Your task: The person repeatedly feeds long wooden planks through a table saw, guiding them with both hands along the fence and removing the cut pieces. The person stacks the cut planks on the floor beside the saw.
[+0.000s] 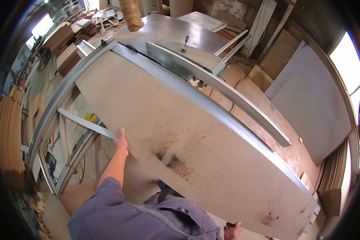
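Observation:
A long, flat brown board (196, 148) lies slantwise in front of me on the saw table, with dark smudges near its middle and right end. My left hand (122, 143) grips its near edge, the thumb on top and the fingers hidden underneath. Beside that hand ends a pale metal bar (86, 124). At the board's near edge, farther right, my right hand (232, 231) is closed with its fingers curled. A dark patch shows between those fingers, and I cannot make out what they hold.
Beyond the board runs a long metal fence (228, 96), joined to the steel saw table (156, 30). A metal frame (48, 112) curves at the left. Stacked boards (10, 132) stand at far left; large white panels (312, 104) lean at the right.

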`<state>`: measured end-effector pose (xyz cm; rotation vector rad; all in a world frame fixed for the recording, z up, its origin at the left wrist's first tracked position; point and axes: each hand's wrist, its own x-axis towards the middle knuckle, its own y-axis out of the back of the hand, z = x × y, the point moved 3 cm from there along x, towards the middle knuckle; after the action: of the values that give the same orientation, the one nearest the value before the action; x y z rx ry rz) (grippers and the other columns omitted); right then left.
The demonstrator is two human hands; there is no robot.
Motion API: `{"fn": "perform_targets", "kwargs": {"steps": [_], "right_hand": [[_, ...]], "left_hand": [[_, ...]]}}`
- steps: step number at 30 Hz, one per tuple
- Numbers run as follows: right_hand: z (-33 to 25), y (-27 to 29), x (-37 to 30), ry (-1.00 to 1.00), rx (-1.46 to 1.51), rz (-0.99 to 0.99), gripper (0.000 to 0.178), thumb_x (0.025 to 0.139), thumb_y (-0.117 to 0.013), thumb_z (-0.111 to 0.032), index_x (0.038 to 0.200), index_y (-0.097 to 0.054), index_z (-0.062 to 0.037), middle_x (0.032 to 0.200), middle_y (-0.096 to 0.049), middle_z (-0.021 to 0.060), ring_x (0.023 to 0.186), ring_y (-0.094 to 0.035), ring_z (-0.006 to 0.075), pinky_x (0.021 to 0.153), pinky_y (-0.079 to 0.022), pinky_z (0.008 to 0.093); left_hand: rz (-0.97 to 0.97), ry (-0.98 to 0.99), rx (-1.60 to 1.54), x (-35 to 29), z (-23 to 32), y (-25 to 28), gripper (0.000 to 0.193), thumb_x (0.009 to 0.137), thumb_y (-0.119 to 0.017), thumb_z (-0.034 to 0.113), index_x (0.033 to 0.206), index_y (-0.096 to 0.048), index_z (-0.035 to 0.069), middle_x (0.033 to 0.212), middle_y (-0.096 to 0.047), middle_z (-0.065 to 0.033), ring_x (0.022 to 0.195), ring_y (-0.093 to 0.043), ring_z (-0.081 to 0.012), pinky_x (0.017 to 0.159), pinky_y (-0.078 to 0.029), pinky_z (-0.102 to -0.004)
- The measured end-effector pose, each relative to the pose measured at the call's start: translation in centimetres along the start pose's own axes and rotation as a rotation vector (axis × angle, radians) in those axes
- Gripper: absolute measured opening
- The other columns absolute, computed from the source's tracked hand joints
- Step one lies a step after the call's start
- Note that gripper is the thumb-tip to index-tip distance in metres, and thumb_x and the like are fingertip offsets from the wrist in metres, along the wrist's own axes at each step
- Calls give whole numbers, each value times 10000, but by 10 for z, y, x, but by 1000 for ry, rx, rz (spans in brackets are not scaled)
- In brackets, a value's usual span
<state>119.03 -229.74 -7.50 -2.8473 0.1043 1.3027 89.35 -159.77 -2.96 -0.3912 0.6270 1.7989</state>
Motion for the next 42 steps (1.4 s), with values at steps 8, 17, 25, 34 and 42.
{"fn": "perform_targets", "kwargs": {"steps": [8,17,25,34,42], "right_hand": [[-89,123,34,99,-417,-194,503,930,-595,-440,1221,-563,-31,1222,-626,180,1098,-580,310,862,-508,446],[-102,323,195,-200,36,-409,699,854,-682,-470,1321,-449,-5,1052,-633,187,943,-613,340,814,-498,429],[-127,415,256,-138,-428,-298,829,951,-132,-701,946,-688,-86,608,-604,99,498,-566,243,415,-442,393],[-190,421,226,-14,-657,40,711,963,-225,-560,892,-678,-16,633,-616,121,508,-540,241,439,-432,378],[-246,376,195,80,-664,-106,451,900,-470,-379,795,-666,13,618,-614,114,538,-532,194,464,-422,384]], "left_hand": [[35,-40,-57,-139,-76,-36,872,887,-628,543,1432,-337,-72,1477,-400,-180,1322,-432,-314,1074,-369,-418],[37,67,-17,-285,-160,-77,955,871,-647,554,1431,-254,-112,1472,-390,-193,1351,-394,-305,1090,-356,-396],[-32,96,257,-351,-196,-91,1109,842,-664,567,1454,-80,-149,1526,-208,-289,1416,-263,-385,1148,-279,-456],[259,-427,567,-371,-176,-140,944,883,-630,402,1495,-96,-79,1547,-88,-322,1442,-140,-456,1173,-216,-467],[85,-658,402,-397,-186,-186,806,944,-544,358,1495,-128,-58,1542,-108,-335,1460,-110,-433,1178,-202,-470]]}}
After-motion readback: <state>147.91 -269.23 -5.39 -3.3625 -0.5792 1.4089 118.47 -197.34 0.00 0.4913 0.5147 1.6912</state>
